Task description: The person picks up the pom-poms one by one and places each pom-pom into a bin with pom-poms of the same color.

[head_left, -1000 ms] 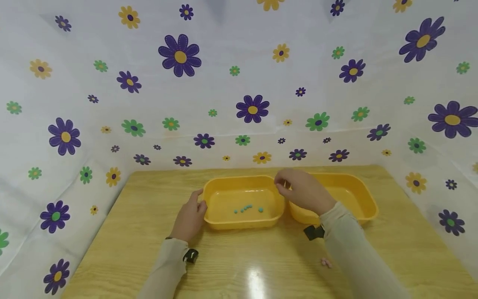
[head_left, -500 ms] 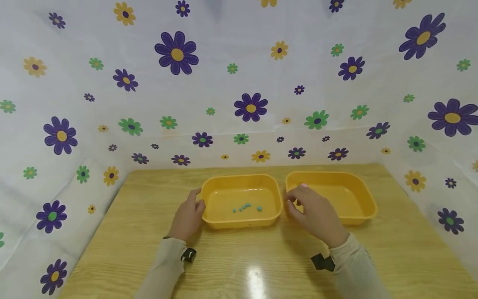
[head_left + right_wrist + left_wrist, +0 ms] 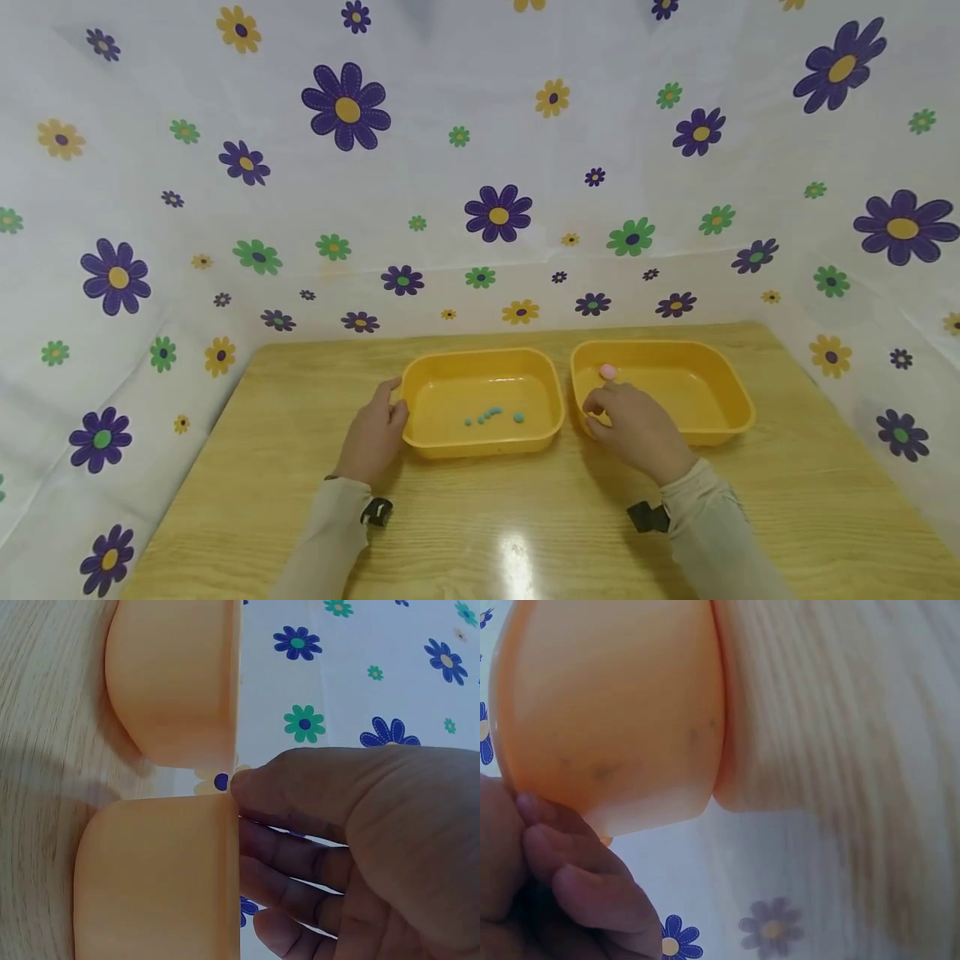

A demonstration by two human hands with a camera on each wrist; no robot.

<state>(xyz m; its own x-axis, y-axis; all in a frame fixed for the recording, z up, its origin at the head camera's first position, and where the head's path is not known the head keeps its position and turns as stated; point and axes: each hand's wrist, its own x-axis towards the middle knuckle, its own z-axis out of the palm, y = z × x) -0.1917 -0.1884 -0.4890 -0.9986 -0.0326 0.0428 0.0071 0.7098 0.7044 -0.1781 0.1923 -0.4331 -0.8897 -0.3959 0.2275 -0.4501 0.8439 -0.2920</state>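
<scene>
In the head view my left hand (image 3: 371, 436) grips the left end of a yellow plastic tray (image 3: 480, 448), its thumb at the rim; the left wrist view shows curled fingers (image 3: 604, 896) against that tray's outer wall. Several small blue balls (image 3: 518, 417) lie inside. My right hand (image 3: 645, 429) is at the near left corner of a second yellow tray (image 3: 697, 400). In the right wrist view the thumb tip touches or nearly touches its rim, and the other fingertips dip behind it, hidden. A pink ball (image 3: 607, 372) shows just beyond the right fingers.
Both trays stand side by side, a narrow gap between them, near the back of the wooden table (image 3: 480, 525). A white cloth (image 3: 420, 158) printed with flowers hangs behind and at both sides. Each wrist wears a black strap (image 3: 648, 517).
My right hand has moved from the left tray's right rim to the right tray's near corner, uncovering the pink ball. Small pink bits on the table are out of sight. The left hand stays put.
</scene>
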